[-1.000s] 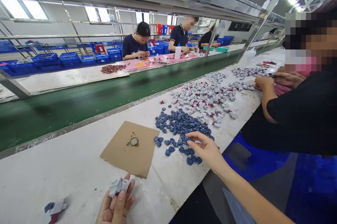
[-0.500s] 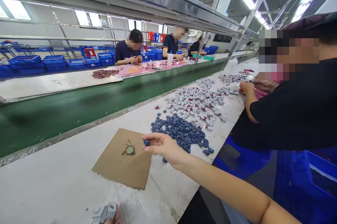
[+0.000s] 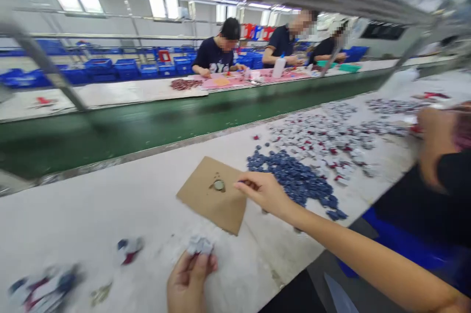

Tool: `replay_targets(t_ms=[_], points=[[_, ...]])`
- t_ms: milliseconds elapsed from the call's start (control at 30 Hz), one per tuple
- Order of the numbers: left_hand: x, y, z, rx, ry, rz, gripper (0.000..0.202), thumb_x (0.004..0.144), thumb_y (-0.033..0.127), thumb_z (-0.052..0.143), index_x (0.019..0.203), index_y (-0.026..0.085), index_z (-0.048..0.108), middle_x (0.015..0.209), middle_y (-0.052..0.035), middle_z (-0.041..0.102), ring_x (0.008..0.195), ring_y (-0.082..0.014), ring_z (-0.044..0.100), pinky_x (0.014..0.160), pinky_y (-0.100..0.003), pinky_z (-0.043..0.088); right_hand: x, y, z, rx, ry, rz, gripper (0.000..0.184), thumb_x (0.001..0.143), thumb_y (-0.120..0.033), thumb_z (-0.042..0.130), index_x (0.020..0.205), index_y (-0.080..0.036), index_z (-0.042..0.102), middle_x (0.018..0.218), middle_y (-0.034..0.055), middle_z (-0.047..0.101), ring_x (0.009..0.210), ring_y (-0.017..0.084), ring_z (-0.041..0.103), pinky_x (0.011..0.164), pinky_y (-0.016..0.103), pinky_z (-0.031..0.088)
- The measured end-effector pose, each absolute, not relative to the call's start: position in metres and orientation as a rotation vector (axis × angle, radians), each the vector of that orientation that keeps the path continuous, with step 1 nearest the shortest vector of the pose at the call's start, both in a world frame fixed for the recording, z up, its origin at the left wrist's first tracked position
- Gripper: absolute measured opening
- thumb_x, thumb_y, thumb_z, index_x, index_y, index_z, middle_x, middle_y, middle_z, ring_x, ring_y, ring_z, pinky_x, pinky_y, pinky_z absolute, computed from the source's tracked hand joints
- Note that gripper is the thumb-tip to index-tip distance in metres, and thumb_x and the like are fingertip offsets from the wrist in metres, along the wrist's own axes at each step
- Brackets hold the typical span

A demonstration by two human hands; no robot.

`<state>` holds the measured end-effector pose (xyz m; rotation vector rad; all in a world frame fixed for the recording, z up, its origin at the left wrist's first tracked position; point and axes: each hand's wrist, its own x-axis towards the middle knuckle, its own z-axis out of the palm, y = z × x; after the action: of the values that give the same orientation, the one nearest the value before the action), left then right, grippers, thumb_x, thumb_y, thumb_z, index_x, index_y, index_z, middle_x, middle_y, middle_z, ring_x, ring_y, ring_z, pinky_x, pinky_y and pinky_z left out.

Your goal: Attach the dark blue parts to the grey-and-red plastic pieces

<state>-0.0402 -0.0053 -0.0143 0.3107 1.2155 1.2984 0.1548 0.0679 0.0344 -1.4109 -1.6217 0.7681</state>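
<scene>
My left hand [image 3: 189,278], near the front edge of the table, pinches a small white-grey angular piece [image 3: 199,245] between thumb and fingers. Further forward, my right hand [image 3: 268,194] is closed with its fingertips together over the right side of a brown cardboard sheet [image 3: 198,193]. A small dark blue piece is in those fingertips, mostly hidden. On the cardboard lies a small round metal cap [image 3: 219,185] with dark wet spots around it. A pile of dark blue pieces [image 3: 294,175] spreads just beyond my right hand.
White-grey and red pieces [image 3: 324,131] lie heaped behind the blue pile. Blurred joined pieces [image 3: 46,288] sit at lower left. A green conveyor belt [image 3: 154,131] runs beyond the table. A co-worker's arm [image 3: 436,146] is at right; several people sit across the belt.
The view has turned left. My left hand has come further into view with the white-grey piece. My right hand stays beside the cardboard, its fingers closed more tightly around the blue piece.
</scene>
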Motion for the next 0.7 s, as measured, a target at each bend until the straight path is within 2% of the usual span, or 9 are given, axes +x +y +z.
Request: replay_targets(t_ms=[100,200,467,700], points=[[-0.039,-0.008,-0.011,0.376,1.188,1.334,0.037,0.04,0.039,0.085,0.062,0.015,0.069,0.055,-0.0014,0.066,0.05,-0.013,0.061,0.048,-0.019,0.054,0.151,0.075,0.024,-1.419,-1.692,0.697,0.018,0.079,-0.031,0.055,0.076,-0.017,0.065,0.072,0.0042,0.066,0.062,0.014,0.055,0.058,0.026,0.04],[-0.038,-0.012,-0.007,0.399,1.167,1.333,0.033,0.048,0.039,0.083,0.067,0.015,0.07,0.061,-0.0014,0.066,0.054,-0.0108,0.06,0.052,-0.017,0.052,0.147,0.081,0.016,-1.444,-1.764,0.667,0.023,0.083,-0.032,0.05,0.09,-0.017,0.066,0.073,0.0035,0.067,0.057,0.013,0.055,0.054,0.024,0.041],[-0.035,-0.015,-0.004,0.399,1.155,1.334,0.029,0.055,0.035,0.08,0.072,0.014,0.069,0.066,-0.0035,0.066,0.056,-0.0111,0.059,0.051,-0.019,0.051,0.141,0.107,0.011,-1.507,-2.052,0.589,0.025,0.085,-0.028,0.048,0.098,-0.018,0.067,0.072,0.0015,0.07,0.055,0.013,0.061,0.052,0.023,0.046],[-0.035,-0.014,-0.004,0.383,1.15,1.328,0.028,0.056,0.034,0.079,0.073,0.014,0.069,0.065,-0.0024,0.066,0.057,-0.0106,0.059,0.053,-0.019,0.051,0.137,0.11,0.011,-1.552,-2.331,0.225,0.029,0.084,-0.018,0.045,0.108,-0.019,0.063,0.1,0.0072,0.069,0.08,0.021,0.066,0.062,0.027,0.047]])
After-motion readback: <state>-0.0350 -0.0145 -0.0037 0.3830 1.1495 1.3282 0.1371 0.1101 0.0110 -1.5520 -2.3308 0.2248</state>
